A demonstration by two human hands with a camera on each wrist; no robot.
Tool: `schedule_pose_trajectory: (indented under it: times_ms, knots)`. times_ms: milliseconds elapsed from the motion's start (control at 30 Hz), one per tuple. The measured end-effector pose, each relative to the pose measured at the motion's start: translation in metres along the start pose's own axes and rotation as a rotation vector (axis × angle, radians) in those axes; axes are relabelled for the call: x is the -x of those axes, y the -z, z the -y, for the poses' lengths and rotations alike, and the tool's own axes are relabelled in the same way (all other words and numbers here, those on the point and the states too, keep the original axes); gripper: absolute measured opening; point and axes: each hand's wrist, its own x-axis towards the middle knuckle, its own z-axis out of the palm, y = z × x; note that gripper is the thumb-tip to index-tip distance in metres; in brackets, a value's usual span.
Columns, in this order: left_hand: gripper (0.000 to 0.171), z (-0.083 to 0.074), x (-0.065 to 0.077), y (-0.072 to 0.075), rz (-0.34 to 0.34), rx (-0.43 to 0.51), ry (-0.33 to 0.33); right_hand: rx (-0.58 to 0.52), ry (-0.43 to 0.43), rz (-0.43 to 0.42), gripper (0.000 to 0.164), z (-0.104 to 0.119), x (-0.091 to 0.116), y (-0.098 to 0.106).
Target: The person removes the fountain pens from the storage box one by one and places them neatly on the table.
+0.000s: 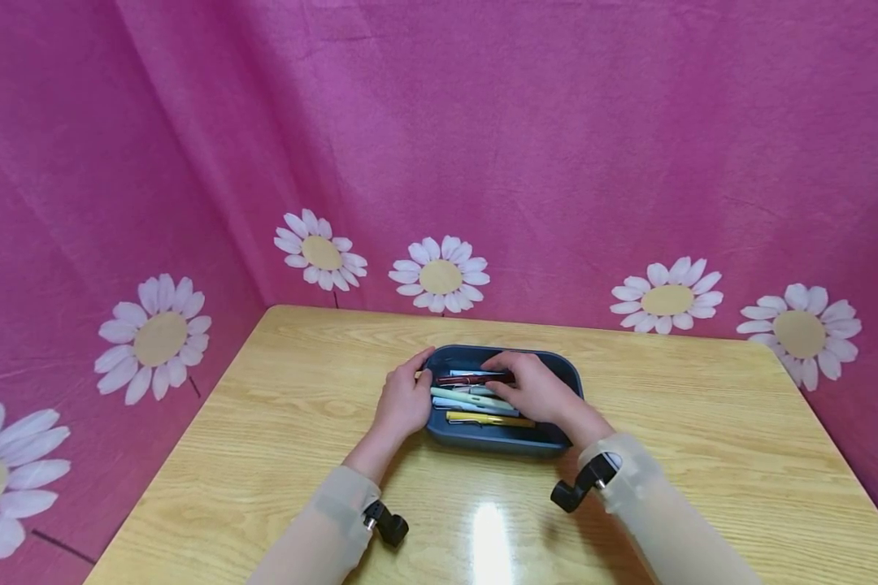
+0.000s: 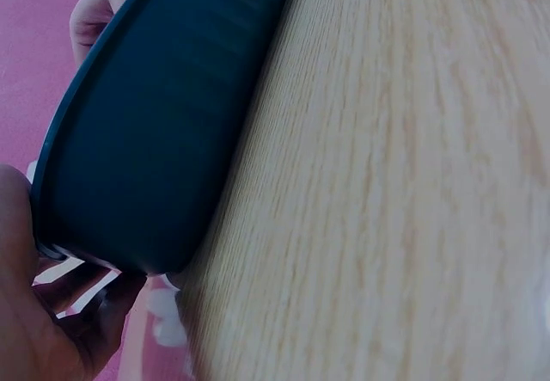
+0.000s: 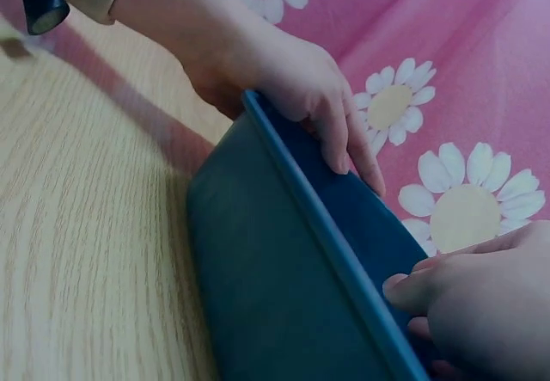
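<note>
Sleeves (image 1: 680,520), two, pale, nearest my head camera; each carries a black wrist mount (image 1: 585,483). Tray (image 1: 493,445), one, dark blue-grey, rounded corners, on the surface (image 1: 702,422) ahead of me, between my two hands. Long axis: left to right across the head view, roughly along the far edge, right end dipping slightly nearer. Contents: several pens, laid lengthwise. Yellow pen (image 1: 492,420), nearest the front wall, clip toward its left end; pale blue pen (image 1: 483,408) behind it; mint pen (image 1: 471,398) next, sloping down to the right; dark red pen (image 1: 462,379) farther back, its right part under my fingers. Left hand (image 1: 402,398): gripping the tray's left end at the rim. Right hand (image 1: 534,386): inside the tray, thumb and forefinger either side of the dark red pen; whether they pinch it, I cannot tell. Surface: light wood grain, glossy, one bright reflection in front of the tray. Room: magenta cloth (image 1: 519,122) behind and to both sides, printed with white daisies (image 1: 439,276), yellow centres.

Left wrist view: tray's outer side, long axis slanting from lower left to upper right; left hand at its near end, right hand beyond the rim.

Right wrist view: long rim running upper left to lower right; left hand over the far end, right hand bent in over the tray, pens hidden.
</note>
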Motion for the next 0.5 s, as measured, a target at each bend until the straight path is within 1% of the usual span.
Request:
schedule_pose_trajectory:
  times_ms: [200,300,400,500]
  knots:
    - [0.045,0.0008,-0.0007,-0.0001,-0.005,0.003,-0.006,-0.010,-0.014,0.011,0.031,-0.0033,-0.0015,-0.0022]
    - [0.045,0.0005,0.0000,-0.0004,-0.001,0.005,0.001,-0.015,-0.032,0.025,0.032,-0.0056,-0.0018,-0.0036]
    - [0.045,0.0004,0.0006,-0.0006,-0.006,0.008,0.001,-0.006,-0.039,0.042,0.032,-0.0072,-0.0030,-0.0054]
    - [0.045,0.0012,0.0010,-0.0004,-0.013,0.007,0.001,0.023,-0.023,0.056,0.031,-0.0082,-0.0054,-0.0073]
